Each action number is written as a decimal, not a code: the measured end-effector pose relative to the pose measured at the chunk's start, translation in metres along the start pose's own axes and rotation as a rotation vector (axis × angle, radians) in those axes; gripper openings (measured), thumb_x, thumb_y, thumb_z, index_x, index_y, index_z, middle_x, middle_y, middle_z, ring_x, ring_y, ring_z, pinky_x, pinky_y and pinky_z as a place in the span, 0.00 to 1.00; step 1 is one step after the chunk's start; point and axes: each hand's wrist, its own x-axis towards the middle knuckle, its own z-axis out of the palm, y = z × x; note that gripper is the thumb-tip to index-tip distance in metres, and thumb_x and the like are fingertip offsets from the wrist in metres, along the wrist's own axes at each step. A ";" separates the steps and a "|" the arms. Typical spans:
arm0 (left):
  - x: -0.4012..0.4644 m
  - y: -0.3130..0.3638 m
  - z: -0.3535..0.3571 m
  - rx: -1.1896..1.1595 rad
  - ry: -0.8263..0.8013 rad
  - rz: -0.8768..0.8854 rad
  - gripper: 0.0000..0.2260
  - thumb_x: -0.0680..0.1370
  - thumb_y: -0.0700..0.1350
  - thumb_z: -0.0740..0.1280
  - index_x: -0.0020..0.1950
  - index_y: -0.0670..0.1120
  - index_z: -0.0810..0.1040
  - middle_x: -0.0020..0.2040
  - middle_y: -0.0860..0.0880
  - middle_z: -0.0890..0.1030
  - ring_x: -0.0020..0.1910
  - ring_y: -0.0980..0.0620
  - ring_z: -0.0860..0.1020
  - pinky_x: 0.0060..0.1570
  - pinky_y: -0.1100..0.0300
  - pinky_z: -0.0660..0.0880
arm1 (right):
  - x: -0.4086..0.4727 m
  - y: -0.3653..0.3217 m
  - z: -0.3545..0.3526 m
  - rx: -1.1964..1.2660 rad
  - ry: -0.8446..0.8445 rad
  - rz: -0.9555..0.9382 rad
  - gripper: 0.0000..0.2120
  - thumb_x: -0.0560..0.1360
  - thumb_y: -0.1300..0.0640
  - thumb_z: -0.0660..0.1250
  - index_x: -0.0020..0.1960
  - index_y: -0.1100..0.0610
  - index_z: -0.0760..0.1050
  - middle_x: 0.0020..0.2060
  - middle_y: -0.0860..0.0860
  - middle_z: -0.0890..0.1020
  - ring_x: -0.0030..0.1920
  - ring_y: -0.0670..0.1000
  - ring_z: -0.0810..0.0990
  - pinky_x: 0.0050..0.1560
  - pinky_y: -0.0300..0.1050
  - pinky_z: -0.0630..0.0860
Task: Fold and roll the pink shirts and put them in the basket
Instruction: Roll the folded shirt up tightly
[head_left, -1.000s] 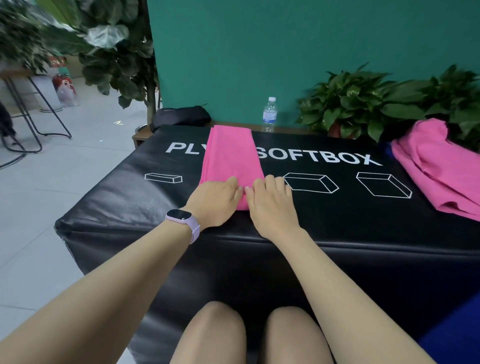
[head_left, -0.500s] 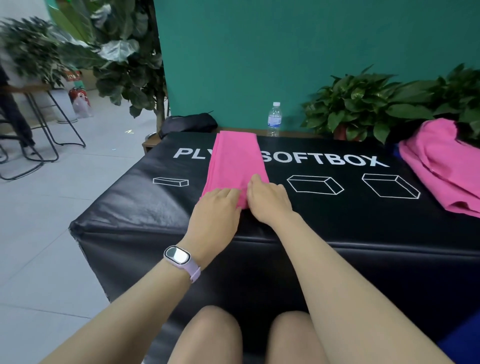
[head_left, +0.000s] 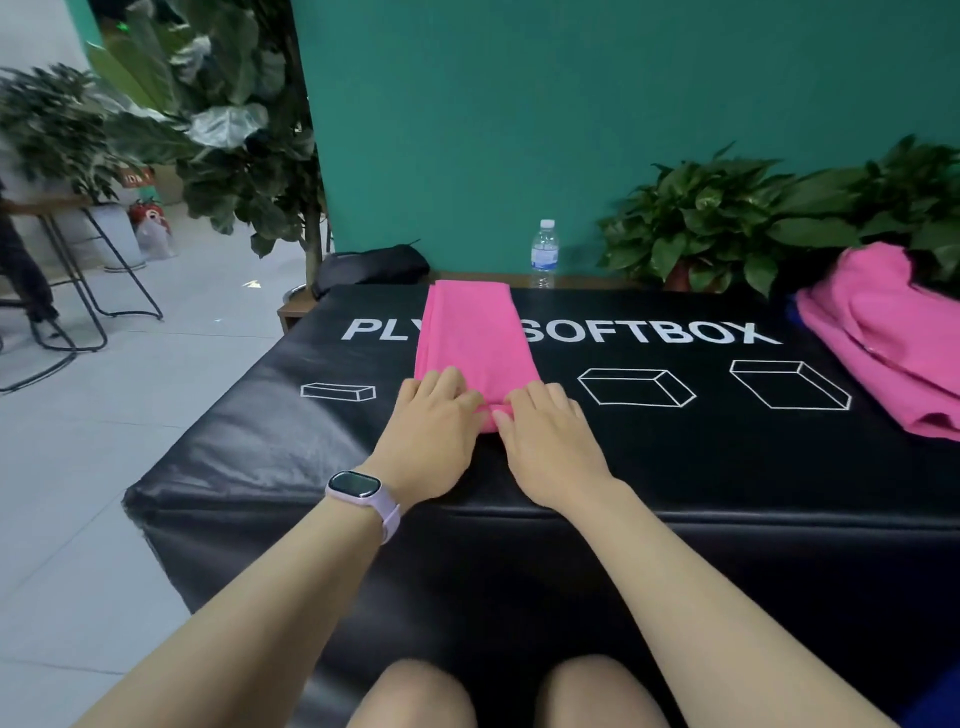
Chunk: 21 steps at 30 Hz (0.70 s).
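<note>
Since a moment ago both hands have crept a little farther up the folded pink shirt (head_left: 475, 340), and its near end now shows a small rolled lip between them. This long narrow strip lies on the black padded bench (head_left: 649, 441), running from the far edge toward the person and covering part of the white lettering. What can be read is "PLY" on the left of the strip and "SOFTBOX" on the right; the letters under the cloth are hidden. Below the words are three white outline drawings of boxes, from a flat one at left to a larger one at right.

The left hand (head_left: 434, 426) rests on the near left corner of the strip, fingers bent down over the rolled edge and gripping it. The right hand (head_left: 548, 439) does likewise on the near right corner, its fingertips tucked into the fold. A watch (head_left: 358, 491) with a pale strap sits on the left wrist.

A loose heap of pink shirts (head_left: 888, 343) lies on the right end of the bench, well apart from the strip. Behind the bench stand a clear water bottle (head_left: 544, 253) with a blue label too small to read, a black bag (head_left: 371, 266), and leafy potted plants (head_left: 727, 218) against a green wall. Left, on the tiled floor, are metal-legged stools (head_left: 78, 291) and a tall plant (head_left: 223, 130).
</note>
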 end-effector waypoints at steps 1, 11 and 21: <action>0.002 -0.002 0.004 0.016 -0.009 0.000 0.10 0.83 0.48 0.57 0.53 0.49 0.77 0.50 0.50 0.70 0.49 0.45 0.70 0.53 0.50 0.66 | 0.002 0.001 0.002 0.019 -0.010 0.012 0.18 0.86 0.47 0.48 0.64 0.56 0.70 0.61 0.51 0.74 0.60 0.54 0.69 0.62 0.50 0.66; 0.029 -0.018 0.029 -0.006 0.019 -0.073 0.11 0.85 0.49 0.53 0.46 0.49 0.70 0.41 0.53 0.69 0.43 0.47 0.67 0.47 0.51 0.61 | 0.035 0.000 0.010 -0.026 0.002 0.104 0.19 0.86 0.45 0.46 0.59 0.57 0.69 0.55 0.52 0.76 0.54 0.55 0.71 0.57 0.51 0.65; 0.010 0.006 0.000 0.034 0.028 -0.127 0.14 0.86 0.51 0.49 0.42 0.51 0.65 0.38 0.52 0.72 0.39 0.46 0.65 0.41 0.51 0.61 | 0.016 -0.008 -0.006 -0.046 -0.026 0.065 0.18 0.87 0.47 0.46 0.57 0.57 0.69 0.53 0.53 0.78 0.53 0.56 0.72 0.54 0.52 0.67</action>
